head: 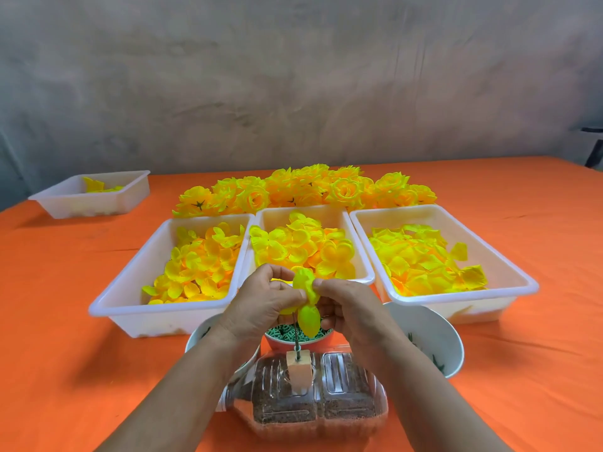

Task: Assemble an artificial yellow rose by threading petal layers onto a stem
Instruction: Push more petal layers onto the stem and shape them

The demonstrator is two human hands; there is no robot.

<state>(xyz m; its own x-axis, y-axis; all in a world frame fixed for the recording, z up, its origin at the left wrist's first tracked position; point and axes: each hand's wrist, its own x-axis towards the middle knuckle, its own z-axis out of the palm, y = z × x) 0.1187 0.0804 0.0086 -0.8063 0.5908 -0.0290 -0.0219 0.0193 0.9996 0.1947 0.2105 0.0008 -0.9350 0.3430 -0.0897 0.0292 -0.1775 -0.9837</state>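
A yellow petal layer (306,301) hangs above a thin upright stem wire (296,334), which stands in a small wooden block (298,370) on a plastic bottle filled with brown grit (306,402). My left hand (264,305) pinches the layer's left side. Fingers of my right hand (346,308) pinch its right side. Whether the wire's tip passes through the layer is hidden by my fingers.
Three white trays of loose yellow petals (127,288) (359,252) (509,275) stand behind my hands, finished yellow roses (303,187) behind them. A fourth tray (65,203) sits far left. An orange bowl of green rings (293,342) and two white bowls (199,337) (434,337) flank the bottle.
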